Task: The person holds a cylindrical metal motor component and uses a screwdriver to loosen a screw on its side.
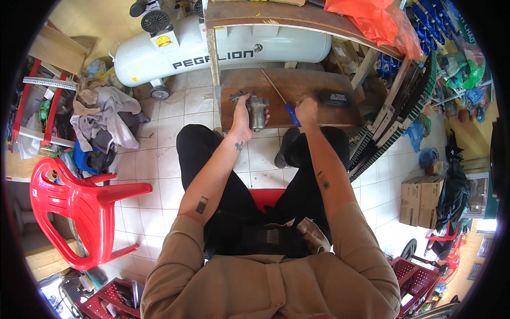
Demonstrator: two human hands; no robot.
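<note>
My left hand (pixel 242 116) is wrapped round a grey metal part (pixel 257 114), a cylindrical casting that looks like a small motor or pump body, held at the near left of a low brown wooden shelf (pixel 241 80). Fingertips show on the part's right side. To the right, my right hand (pixel 307 111) is closed above the same shelf; whatever lies in its fingers is hidden or too small to name. Just left of that hand lies a screwdriver (pixel 290 113) with a blue handle, its long shaft pointing away to the far left. A black rectangular case (pixel 336 98) rests right of the hand.
An upper wooden shelf (pixel 297 18) overhangs the far side, with an orange plastic bag (pixel 366 21) on it. Behind stands a white compressor tank (pixel 159 50). A red plastic chair (pixel 74 212) is at left; cardboard boxes (pixel 419 199) sit at right. Cloths (pixel 103 114) are piled at left.
</note>
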